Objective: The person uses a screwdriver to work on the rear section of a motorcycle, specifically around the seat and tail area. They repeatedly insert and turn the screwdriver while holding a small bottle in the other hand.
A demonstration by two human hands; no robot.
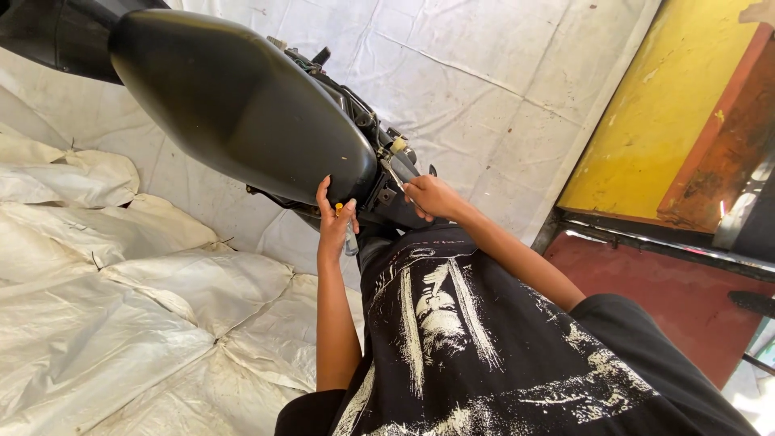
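A black scooter seat (234, 97) stretches from the top left toward me, with the scooter's dark frame and parts (363, 121) showing beside it. My left hand (335, 222) presses against the seat's near end and grips a small tool with a yellow tip (340, 207). Just right of the seat's end, my right hand (432, 196) holds a metal wrench-like tool (395, 171) against the frame parts. My black printed shirt (476, 339) fills the lower middle.
White woven sheeting (121, 299) covers the floor and the wall behind. A yellow panel (646, 105) with a rusty red edge stands at the right above a dark metal bar (646, 238) and a red floor (686, 299).
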